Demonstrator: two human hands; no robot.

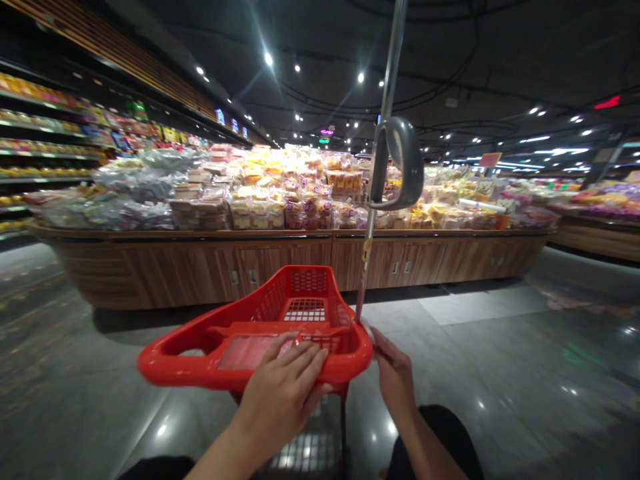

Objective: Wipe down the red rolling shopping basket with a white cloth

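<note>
While the left hand point(283, 393) holds the red cart point(165, 360), signs point(490, 160) (blurred) stay unreadable.

The shopping cart's basket point(200, 363) under my left hand point(283, 393) is smooth, glossy red plastic. The pole point(386, 87) beside my right hand point(395, 377) is polished metal, topped by a satin grey plastic loop point(413, 160). Ahead, the display counter point(200, 267) has a wood-grain finish, and the stone floor point(500, 373) shines.

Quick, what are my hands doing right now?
Left hand: closed, holding the rim of the red shopping cart.
Right hand: closed, fingers curled, apparently holding the same rim at its right corner.
</note>
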